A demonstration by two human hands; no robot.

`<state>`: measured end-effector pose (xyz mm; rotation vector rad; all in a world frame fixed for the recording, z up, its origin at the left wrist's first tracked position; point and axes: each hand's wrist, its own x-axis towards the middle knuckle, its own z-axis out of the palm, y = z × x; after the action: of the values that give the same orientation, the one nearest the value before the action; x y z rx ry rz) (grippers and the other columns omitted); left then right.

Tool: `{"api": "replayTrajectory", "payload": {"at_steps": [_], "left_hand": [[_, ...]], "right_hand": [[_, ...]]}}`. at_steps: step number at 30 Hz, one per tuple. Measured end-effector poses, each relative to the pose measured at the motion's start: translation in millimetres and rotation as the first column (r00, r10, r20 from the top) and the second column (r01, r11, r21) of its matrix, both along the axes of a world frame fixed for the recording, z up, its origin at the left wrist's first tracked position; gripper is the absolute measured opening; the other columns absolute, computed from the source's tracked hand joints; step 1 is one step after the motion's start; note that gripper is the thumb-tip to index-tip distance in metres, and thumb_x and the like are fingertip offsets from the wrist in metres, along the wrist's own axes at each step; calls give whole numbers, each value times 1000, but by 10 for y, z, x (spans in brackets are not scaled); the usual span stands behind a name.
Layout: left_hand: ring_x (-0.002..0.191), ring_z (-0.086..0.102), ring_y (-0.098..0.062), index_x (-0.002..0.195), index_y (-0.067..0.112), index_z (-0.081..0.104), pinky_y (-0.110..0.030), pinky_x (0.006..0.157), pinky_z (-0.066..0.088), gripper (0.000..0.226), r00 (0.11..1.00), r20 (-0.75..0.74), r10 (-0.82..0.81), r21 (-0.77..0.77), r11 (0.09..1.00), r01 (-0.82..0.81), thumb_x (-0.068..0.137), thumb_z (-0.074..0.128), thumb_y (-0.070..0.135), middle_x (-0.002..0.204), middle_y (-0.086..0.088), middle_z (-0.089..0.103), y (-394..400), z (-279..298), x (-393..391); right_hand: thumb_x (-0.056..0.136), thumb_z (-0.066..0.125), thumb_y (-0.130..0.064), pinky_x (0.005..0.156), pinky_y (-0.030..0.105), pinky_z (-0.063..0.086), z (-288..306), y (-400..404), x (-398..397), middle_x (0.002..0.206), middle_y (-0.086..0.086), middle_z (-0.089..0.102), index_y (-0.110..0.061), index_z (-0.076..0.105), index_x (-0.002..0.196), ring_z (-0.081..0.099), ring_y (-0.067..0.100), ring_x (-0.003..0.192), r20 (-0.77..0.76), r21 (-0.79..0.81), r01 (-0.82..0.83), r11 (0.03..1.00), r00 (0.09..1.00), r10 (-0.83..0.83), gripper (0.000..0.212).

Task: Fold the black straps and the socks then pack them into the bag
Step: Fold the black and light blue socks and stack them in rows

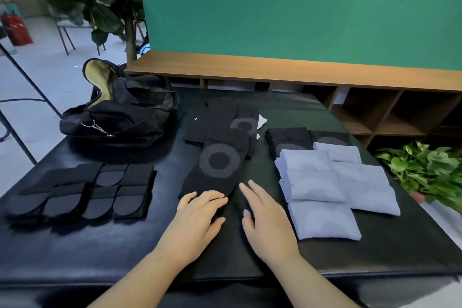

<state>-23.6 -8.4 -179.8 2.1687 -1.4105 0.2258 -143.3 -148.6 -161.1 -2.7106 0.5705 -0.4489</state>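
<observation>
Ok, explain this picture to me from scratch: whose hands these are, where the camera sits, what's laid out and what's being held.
No machine here: a person works with bare hands, and the single camera sits on their head, looking forward and down. On the black table lie folded black straps at left, an open black bag behind them, a pile of black socks with grey rings in the middle, and folded light blue socks at right, with a few folded black socks behind those. The left hand rests flat on the near end of the nearest black sock; the right hand lies open beside it. Neither hand grips anything.
</observation>
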Motion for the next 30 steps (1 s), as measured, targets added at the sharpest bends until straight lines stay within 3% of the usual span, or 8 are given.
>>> {"api": "replayTrajectory", "payload": {"at_steps": [2, 7, 11, 16, 20, 24, 27, 30], "left_hand": [[113, 39, 5, 123, 30, 59, -22, 106, 26, 34, 998, -28, -49, -15, 999, 48, 91, 50, 37, 123, 20, 52, 61, -2, -49], [127, 32, 7, 122, 37, 53, -22, 109, 16, 37, 997, -75, 7, -85, 996, -13, 90, 36, 46, 126, 27, 46, 158, 17, -145], [123, 36, 6, 118, 39, 57, -23, 107, 13, 54, 949, -186, 254, -73, 960, -271, 84, 19, 59, 119, 31, 45, 196, 80, -149], [85, 49, 0, 77, 36, 65, -25, 89, 26, 49, 962, -178, 206, -31, 976, -215, 84, 22, 59, 73, 21, 58, 252, 89, -179], [86, 48, -5, 69, 34, 66, -18, 85, 28, 46, 954, -258, 150, -21, 987, -161, 80, 33, 63, 70, 14, 61, 309, 87, -212], [96, 46, -5, 70, 45, 63, -14, 83, 31, 16, 915, -380, 139, -55, 984, -172, 84, 56, 50, 79, 14, 59, 313, 132, -206], [104, 47, 5, 86, 45, 63, -22, 93, 33, 14, 959, -264, 107, -131, 981, -146, 84, 50, 46, 92, 31, 59, 263, 195, -165], [128, 29, 10, 128, 31, 55, -27, 113, 24, 33, 978, -193, 79, -36, 995, -88, 95, 49, 28, 126, 34, 40, 118, 269, -86]], "right_hand": [[98, 30, -31, 111, 22, 9, -15, 12, 11, 156, -19, 13, -42, 21, 147, 10, 3, 144, -73, -37, -101, 994, 992, 99, 51], [76, -5, -43, 113, 27, -4, -48, 52, -12, 152, -24, 21, -40, 35, 140, 2, 2, 144, -143, -75, -142, 987, 981, 131, 76], [77, 0, -41, 112, 23, -1, -49, 102, -84, 143, -24, 36, -39, 48, 127, 16, 1, 140, -86, -63, -126, 990, 989, 120, 68], [81, 31, -11, 101, 16, 21, -117, 97, -164, 109, -18, 56, -28, 65, 101, 39, -1, 113, 57, 34, -149, 988, 988, 147, 43], [77, 34, -11, 91, 16, 34, -101, 88, -229, 87, -24, 56, -26, 67, 83, 42, -4, 103, 129, 208, -88, 974, 990, 62, 37], [91, 44, -37, 97, 14, 32, -24, 152, -261, 115, -29, 41, -33, 53, 111, 30, -7, 118, 53, 144, -65, 987, 997, 57, 23], [83, 18, -62, 113, 17, 5, -13, 157, -223, 145, -28, 18, -33, 31, 142, 5, -4, 139, -65, 63, -70, 996, 995, 74, 67], [77, -2, -63, 115, 26, -10, -34, 141, -180, 157, -20, -2, -28, 8, 152, -15, -1, 142, -215, -6, -84, 996, 973, 81, 83]]}}
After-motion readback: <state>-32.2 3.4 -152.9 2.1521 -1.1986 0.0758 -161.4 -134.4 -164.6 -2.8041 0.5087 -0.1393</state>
